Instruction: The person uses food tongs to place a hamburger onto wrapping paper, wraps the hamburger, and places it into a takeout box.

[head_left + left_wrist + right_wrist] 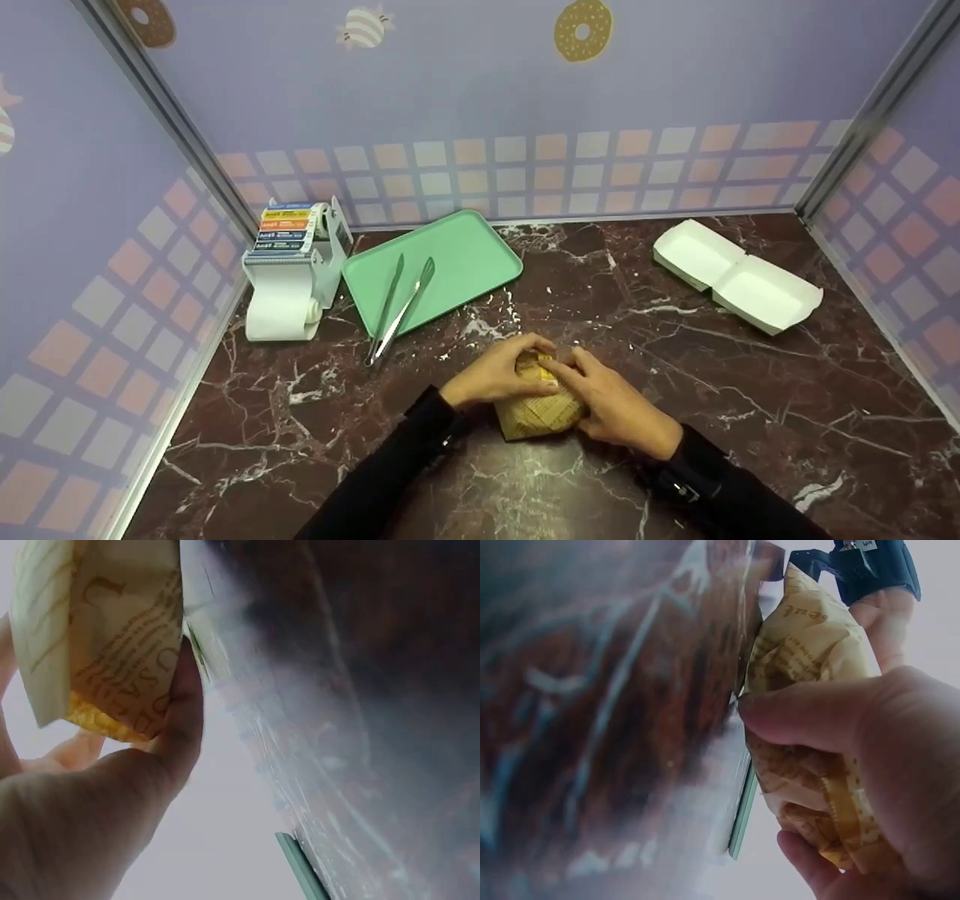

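A food parcel wrapped in tan paper with brown print (534, 418) stands on the dark marbled table in front of the person. The left hand (489, 376) grips its left side, thumb and fingers curled round it. From the other side the right hand (621, 403) holds it, with fingers up at the folded top. A small patch of yellow shows between the hands. In the left wrist view, golden-yellow food (97, 718) peeks out at the edge of the paper. The right wrist view has the right thumb lying across the creased wrapper (802, 634).
A green tray (469, 259) lies at the back with metal tongs (409, 304) across it, their end over its front edge. Left of it stands a label dispenser (296, 247) with a white roll. An opened white carton (739, 274) sits at the back right.
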`<control>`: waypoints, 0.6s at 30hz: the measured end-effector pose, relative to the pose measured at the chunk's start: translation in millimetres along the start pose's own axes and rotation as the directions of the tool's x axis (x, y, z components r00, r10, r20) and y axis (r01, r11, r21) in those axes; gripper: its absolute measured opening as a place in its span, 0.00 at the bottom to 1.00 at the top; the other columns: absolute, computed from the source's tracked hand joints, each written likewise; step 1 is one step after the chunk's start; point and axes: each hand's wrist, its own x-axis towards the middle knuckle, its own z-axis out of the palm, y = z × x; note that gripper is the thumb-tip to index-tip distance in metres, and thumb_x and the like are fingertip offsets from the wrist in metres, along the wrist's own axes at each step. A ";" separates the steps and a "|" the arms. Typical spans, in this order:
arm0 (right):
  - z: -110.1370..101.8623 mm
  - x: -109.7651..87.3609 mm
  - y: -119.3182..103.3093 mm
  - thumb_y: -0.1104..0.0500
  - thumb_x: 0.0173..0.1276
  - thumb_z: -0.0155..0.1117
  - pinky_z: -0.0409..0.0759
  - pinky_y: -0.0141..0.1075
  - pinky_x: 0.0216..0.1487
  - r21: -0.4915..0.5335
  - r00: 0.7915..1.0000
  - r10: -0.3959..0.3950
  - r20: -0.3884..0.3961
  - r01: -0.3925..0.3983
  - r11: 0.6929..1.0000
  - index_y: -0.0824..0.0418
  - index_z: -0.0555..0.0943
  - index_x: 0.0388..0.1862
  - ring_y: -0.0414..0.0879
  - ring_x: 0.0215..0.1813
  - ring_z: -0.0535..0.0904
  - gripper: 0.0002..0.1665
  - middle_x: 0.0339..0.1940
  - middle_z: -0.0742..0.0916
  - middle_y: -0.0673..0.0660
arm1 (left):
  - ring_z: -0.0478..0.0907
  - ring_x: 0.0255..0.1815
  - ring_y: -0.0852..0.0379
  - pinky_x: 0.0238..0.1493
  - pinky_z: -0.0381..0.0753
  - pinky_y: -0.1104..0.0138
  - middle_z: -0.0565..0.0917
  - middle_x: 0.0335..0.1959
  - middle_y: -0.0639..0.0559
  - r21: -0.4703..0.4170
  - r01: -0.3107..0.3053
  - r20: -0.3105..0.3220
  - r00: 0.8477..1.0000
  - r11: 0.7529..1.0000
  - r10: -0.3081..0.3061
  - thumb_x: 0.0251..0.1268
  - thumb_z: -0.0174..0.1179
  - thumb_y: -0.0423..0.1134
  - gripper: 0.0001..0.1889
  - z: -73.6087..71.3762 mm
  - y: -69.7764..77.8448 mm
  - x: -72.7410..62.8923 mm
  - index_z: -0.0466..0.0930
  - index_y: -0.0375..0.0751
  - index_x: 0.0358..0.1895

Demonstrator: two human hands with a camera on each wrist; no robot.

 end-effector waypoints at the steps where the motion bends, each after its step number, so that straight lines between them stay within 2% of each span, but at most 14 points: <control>1: -0.8 0.3 -0.2 0.75 0.27 0.77 0.87 0.43 0.50 0.000 1.000 0.001 -0.003 -0.001 1.000 0.56 0.69 0.77 0.51 0.51 0.79 0.67 0.57 0.76 0.57 | 0.77 0.62 0.56 0.66 0.77 0.58 0.81 0.63 0.50 0.014 -0.008 -0.014 1.000 1.000 0.008 0.58 0.74 0.53 0.33 0.5 0.5 -0.1 0.76 0.45 0.64; 4: -2.5 1.0 0.2 0.77 0.26 0.76 0.87 0.43 0.51 -0.004 1.000 -0.004 -0.015 0.004 1.000 0.57 0.69 0.77 0.51 0.51 0.79 0.69 0.58 0.76 0.56 | 0.77 0.59 0.59 0.64 0.77 0.62 0.82 0.59 0.54 0.064 -0.020 -0.037 0.999 0.998 0.023 0.57 0.74 0.55 0.31 1.6 1.4 -0.4 0.79 0.47 0.62; 7: -3.0 1.7 1.0 0.76 0.24 0.77 0.86 0.44 0.55 -0.028 0.999 -0.037 -0.031 0.036 0.999 0.58 0.70 0.77 0.52 0.54 0.79 0.69 0.59 0.77 0.57 | 0.78 0.60 0.59 0.64 0.77 0.64 0.83 0.61 0.54 0.078 -0.052 -0.019 0.998 0.996 0.054 0.58 0.73 0.56 0.32 1.3 1.5 -1.0 0.80 0.45 0.63; 13: -1.9 4.6 1.3 0.73 0.24 0.75 0.83 0.48 0.61 -0.114 0.984 -0.153 -0.088 0.143 0.983 0.60 0.72 0.74 0.53 0.57 0.79 0.66 0.58 0.78 0.58 | 0.74 0.69 0.57 0.73 0.71 0.60 0.77 0.70 0.54 0.022 -0.101 0.047 0.994 0.995 0.100 0.61 0.72 0.53 0.36 -2.5 -1.0 -2.7 0.74 0.46 0.72; 15: -1.5 5.4 1.5 0.73 0.24 0.76 0.83 0.48 0.61 -0.140 0.979 -0.177 -0.105 0.162 0.977 0.60 0.73 0.73 0.53 0.56 0.79 0.64 0.58 0.79 0.58 | 0.72 0.71 0.56 0.74 0.69 0.57 0.75 0.72 0.53 -0.001 -0.097 0.042 0.994 0.995 0.097 0.60 0.72 0.53 0.38 -2.7 -1.8 -3.4 0.71 0.47 0.73; 18: -1.5 6.4 1.8 0.74 0.25 0.76 0.84 0.47 0.60 -0.162 0.974 -0.191 -0.125 0.170 0.972 0.61 0.74 0.71 0.53 0.55 0.80 0.62 0.56 0.79 0.58 | 0.74 0.69 0.54 0.71 0.73 0.55 0.74 0.72 0.51 -0.041 -0.079 -0.003 0.997 0.996 0.079 0.59 0.74 0.52 0.37 -1.1 -2.3 -4.3 0.70 0.47 0.70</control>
